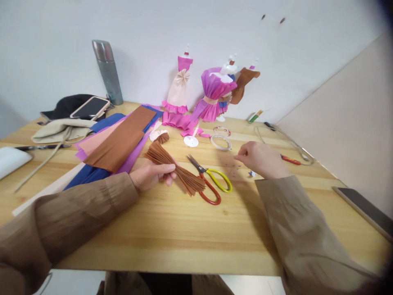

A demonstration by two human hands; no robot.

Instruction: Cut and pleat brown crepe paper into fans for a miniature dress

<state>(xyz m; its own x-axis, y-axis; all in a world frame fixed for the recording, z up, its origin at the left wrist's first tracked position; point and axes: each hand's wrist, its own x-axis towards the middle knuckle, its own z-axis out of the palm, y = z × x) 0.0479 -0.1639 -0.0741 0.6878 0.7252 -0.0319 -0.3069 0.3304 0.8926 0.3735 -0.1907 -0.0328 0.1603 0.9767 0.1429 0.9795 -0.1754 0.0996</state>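
My left hand (153,173) pinches a pleated strip of brown crepe paper (188,179) at its middle, the folds fanning out at both ends. Beside and partly under its right end lie scissors (201,169) with one yellow and one red handle, blades slightly parted. My right hand (260,159) is raised over the table to the right, fingers closed in a pinch; whatever is between them is hidden or too small to name. Small paper scraps (235,168) lie beneath it. Behind the pleated strip are a cream and brown pleated rosette (161,136) and a white stand base (190,141).
Layered crepe paper sheets (118,139) cover the left side. Dressed paper mannequins (182,86) stand along the wall. Tape rolls (221,142), a red pen-like tool (291,159), a cable, a phone (90,107), a thermos (109,73) and a dark flat device (365,209) surround the work area.
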